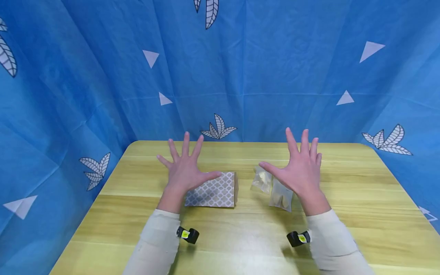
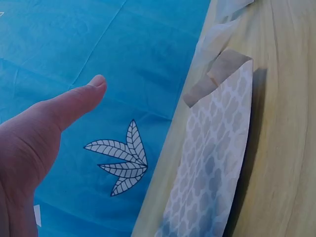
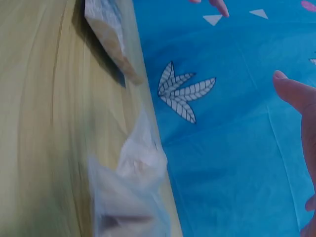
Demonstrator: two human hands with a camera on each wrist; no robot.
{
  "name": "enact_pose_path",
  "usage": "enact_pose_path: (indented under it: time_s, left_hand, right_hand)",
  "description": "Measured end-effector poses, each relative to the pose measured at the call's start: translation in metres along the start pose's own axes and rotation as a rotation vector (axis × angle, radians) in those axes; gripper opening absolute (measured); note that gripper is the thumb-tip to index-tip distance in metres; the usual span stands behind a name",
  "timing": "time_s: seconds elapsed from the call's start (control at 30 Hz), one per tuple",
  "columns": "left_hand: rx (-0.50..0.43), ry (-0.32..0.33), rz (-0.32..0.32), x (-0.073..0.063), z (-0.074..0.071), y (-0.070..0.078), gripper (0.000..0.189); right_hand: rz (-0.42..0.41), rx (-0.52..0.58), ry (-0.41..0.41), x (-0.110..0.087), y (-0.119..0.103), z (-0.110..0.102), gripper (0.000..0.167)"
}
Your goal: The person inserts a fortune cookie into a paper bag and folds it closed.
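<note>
Both hands hover above the wooden table with fingers spread wide and nothing held. My left hand (image 1: 185,172) is over the left end of a patterned paper bag (image 1: 214,191), grey and white with a brown folded side; its thumb crosses the bag's upper edge in the head view. In the left wrist view the paper bag (image 2: 212,153) lies below the thumb. My right hand (image 1: 300,172) is beside and partly above two small translucent pouches: one pouch (image 1: 262,180) holds something pale, and the nearer pouch (image 1: 281,196) has pale pieces inside, its top partly hidden by the hand.
A light wood table (image 1: 240,240) carries these things. Blue cloth (image 1: 275,68) with white leaf and triangle prints hangs behind and at the sides. Each forearm wears a small black wrist camera (image 1: 188,235) over a pale sleeve.
</note>
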State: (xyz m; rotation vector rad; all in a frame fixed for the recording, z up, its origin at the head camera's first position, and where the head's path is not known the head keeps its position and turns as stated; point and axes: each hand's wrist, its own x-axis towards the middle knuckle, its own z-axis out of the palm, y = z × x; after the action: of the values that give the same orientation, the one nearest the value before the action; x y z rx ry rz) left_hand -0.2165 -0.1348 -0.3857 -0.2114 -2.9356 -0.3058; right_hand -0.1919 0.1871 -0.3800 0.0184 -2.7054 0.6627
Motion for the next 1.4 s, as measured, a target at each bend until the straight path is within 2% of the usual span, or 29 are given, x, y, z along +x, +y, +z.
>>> enact_pose_path:
  time_s: [0.23,0.4,0.7,0.83,0.93,1.13,1.4]
  left_hand:
    - [-0.061,-0.007,0.058,-0.003,0.006,0.003,0.125]
    - [-0.121,-0.027,0.098,-0.007,0.016,0.006,0.124]
    - [-0.249,-0.097,0.174,-0.016,0.034,0.008,0.124]
    - [-0.281,-0.161,0.183,-0.020,0.042,0.009,0.125]
    - [-0.290,-0.185,0.186,-0.022,0.047,0.008,0.126]
    - [-0.287,-0.220,0.201,-0.021,0.057,0.006,0.129]
    - [-0.334,-0.281,0.219,-0.019,0.066,0.005,0.131]
  right_hand:
    - [-0.075,0.126,0.078,-0.004,-0.014,0.017,0.115]
    - [-0.096,0.220,0.076,-0.010,-0.027,0.031,0.113]
    - [-0.049,0.381,-0.022,-0.027,-0.049,0.060,0.101]
    - [-0.034,0.444,-0.065,-0.033,-0.056,0.073,0.094]
    - [-0.038,0.478,-0.093,-0.038,-0.058,0.082,0.088]
    - [-0.037,0.472,-0.144,-0.048,-0.062,0.092,0.075]
    - [-0.063,0.466,-0.216,-0.056,-0.060,0.101,0.051]
